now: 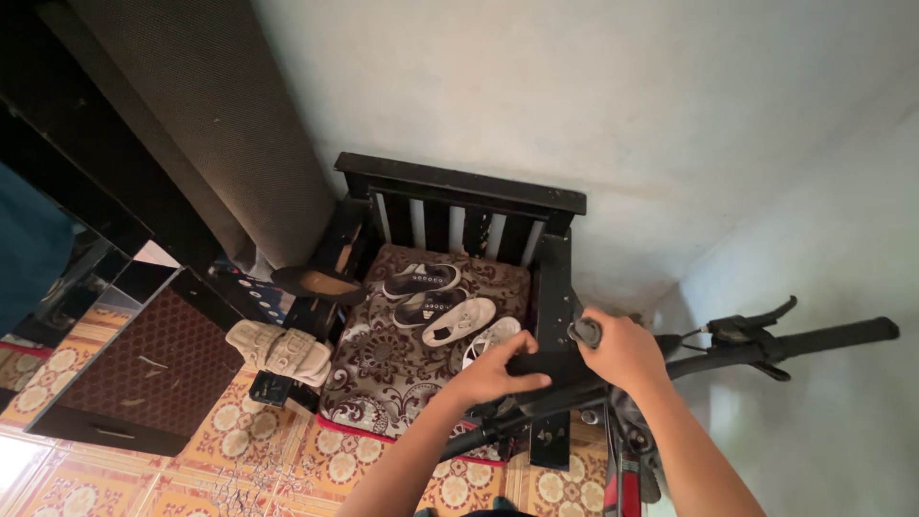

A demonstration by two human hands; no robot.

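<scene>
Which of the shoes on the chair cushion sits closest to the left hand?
The white shoe at the cushion's right edge, just above the left hand. The other white one and the two dark striped ones lie farther back.

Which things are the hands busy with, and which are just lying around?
In use:
left hand on the bicycle handlebar
right hand gripping a small grey knob

Just lying about:
dark slippers and white shoes on the chair cushion
beige sandals
brown sandal
</scene>
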